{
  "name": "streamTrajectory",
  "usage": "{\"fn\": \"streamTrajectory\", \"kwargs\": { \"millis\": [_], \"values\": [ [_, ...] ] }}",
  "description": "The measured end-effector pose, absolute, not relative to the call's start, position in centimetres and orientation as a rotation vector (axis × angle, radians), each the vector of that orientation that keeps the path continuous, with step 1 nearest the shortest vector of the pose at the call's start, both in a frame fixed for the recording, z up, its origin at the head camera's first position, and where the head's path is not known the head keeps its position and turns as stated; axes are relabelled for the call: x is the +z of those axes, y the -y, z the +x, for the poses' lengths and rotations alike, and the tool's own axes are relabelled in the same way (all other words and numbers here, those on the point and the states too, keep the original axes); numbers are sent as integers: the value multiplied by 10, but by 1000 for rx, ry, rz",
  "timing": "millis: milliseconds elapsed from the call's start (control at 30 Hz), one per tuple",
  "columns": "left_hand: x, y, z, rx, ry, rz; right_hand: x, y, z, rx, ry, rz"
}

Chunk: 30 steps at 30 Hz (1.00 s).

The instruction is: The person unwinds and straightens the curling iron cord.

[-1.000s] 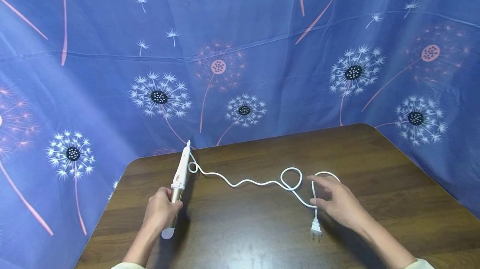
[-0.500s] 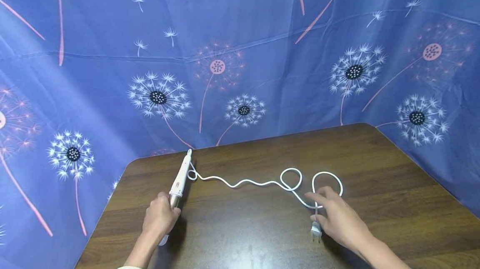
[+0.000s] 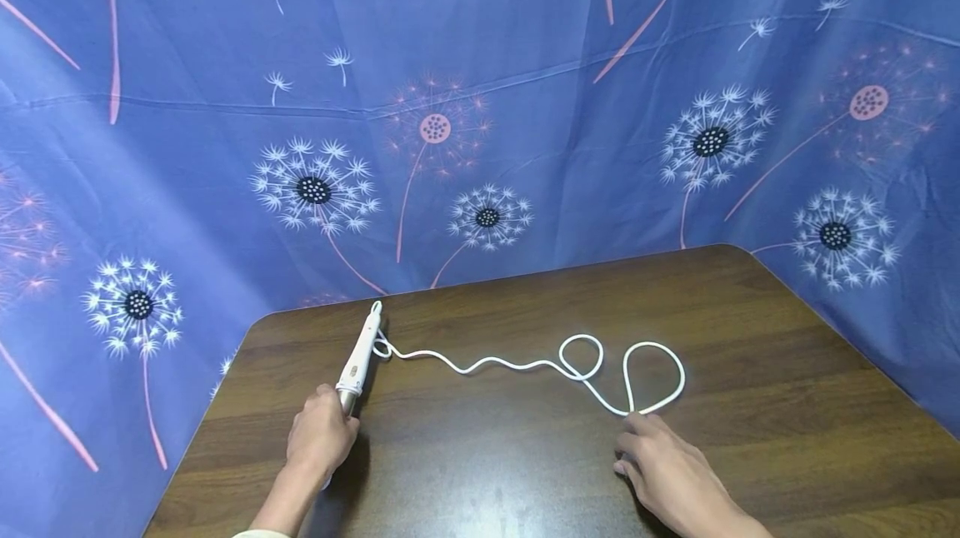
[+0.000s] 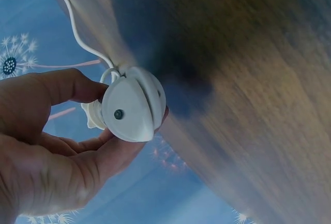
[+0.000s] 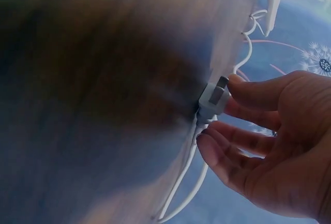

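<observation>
A curling iron (image 3: 357, 365) with a white handle and a gold barrel slants across the left of the table. My left hand (image 3: 320, 434) grips it round the barrel, which is mostly hidden. In the left wrist view its rounded white end (image 4: 128, 111) with a screw sits between thumb and fingers. The white cord (image 3: 491, 361) runs rightward in loops. At its far end, my right hand (image 3: 667, 467) has thumb and fingers around the two-prong plug (image 5: 212, 101), as the right wrist view shows. From the head, that hand covers the plug.
The brown wooden table (image 3: 495, 313) reaches back to a blue cloth (image 3: 525, 146) printed with dandelions, which hangs along its rear and sides. Two loops of cord lie near the right hand.
My right hand has come down and nearer over the plug, closing its fingers around it. The curling iron's barrel end has dropped out of sight under the left hand, which barely shifts.
</observation>
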State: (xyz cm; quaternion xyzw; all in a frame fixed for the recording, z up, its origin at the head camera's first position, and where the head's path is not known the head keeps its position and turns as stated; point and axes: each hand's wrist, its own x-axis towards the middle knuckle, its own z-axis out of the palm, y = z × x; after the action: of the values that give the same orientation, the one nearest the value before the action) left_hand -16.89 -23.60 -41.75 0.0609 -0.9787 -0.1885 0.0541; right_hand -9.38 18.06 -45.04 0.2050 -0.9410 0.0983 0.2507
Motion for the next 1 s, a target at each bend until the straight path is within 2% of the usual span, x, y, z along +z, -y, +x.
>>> {"fn": "streamTrajectory", "kwargs": {
  "millis": [533, 733, 1000],
  "values": [
    [-420, 235, -162, -471, 2980, 185, -449, -204, -89, 325, 2711, 320],
    [-422, 237, -160, -473, 2986, 203, -443, -229, -98, 331, 2788, 257],
    [-417, 236, -159, -463, 3030, 213, -442, -274, -110, 322, 2735, 314]
  ]
}}
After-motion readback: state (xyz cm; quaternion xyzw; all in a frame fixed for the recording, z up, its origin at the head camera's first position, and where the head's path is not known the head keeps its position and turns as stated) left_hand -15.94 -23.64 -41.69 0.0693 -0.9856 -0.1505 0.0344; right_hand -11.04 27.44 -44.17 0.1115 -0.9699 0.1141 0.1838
